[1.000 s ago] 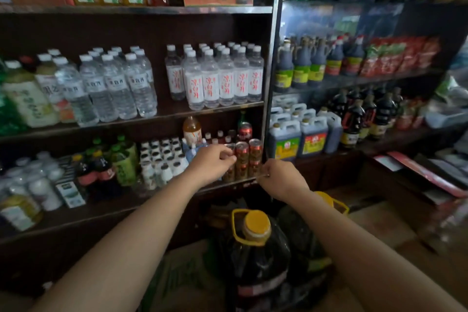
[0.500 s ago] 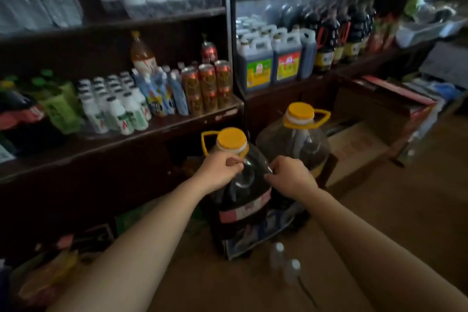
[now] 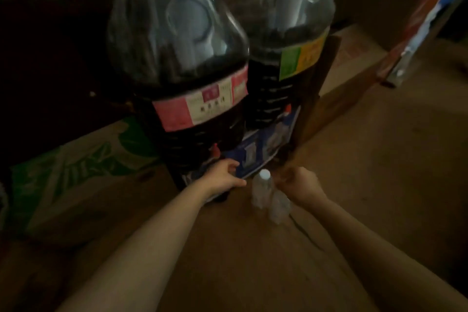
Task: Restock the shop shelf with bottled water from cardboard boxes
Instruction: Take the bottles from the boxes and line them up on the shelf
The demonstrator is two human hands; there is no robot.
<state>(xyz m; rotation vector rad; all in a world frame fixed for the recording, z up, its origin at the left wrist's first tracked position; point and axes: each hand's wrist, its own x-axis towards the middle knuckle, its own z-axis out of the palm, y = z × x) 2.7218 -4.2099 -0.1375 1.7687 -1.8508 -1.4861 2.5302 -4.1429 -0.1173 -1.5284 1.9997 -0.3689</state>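
Two small water bottles stand on the floor, side by side, right in front of the blue-printed box. Left hand is on the box's front edge, fingers curled over it. Right hand hangs just beside the bottles, fingers curled; too blurred to tell if it grips anything. Two big dark jugs sit atop the box.

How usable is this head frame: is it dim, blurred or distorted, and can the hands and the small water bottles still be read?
Head view: dim and soft with motion blur; wide-angle stretch makes the two big dark jugs loom. The left hand at the blue box reads fairly well; the right hand is smeared, its grip unclear. Two small water bottles on the floor are faint, only one white cap clear.
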